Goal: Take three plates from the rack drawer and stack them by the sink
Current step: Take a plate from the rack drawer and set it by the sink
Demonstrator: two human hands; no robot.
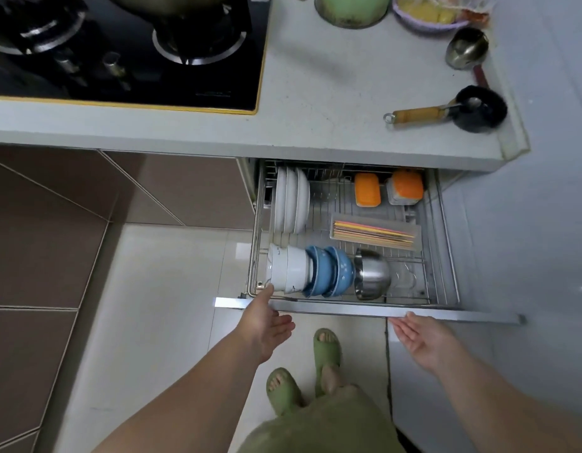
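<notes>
1. Plates (291, 199) stand on edge in the back-left corner of the pulled-out rack drawer (345, 307), faces turned left-right, so their rims run front to back and point up toward the person.
2. The left hand (266, 322) sits at the drawer's front-left corner, fingers (284, 325) loose and spread, holding nothing; its thumb tip is at or just touching a white bowl (288, 268) lying on its side.
3. The right hand (420, 338) hovers palm-up just under the drawer's metal front rail, also empty and uncurled, well apart from the plates.
4. Judged from this, the left hand is nearer: the plates lie straight beyond it, past the row of white, blue (332, 271) and steel bowls (373, 274).
5. The plates look glazed white ceramic, smooth and thin-rimmed, packed close in wire slots; a pinch from above on 1 rim seems called for.
6. No sink is in view; only the grey surface (332, 93) above.
</notes>
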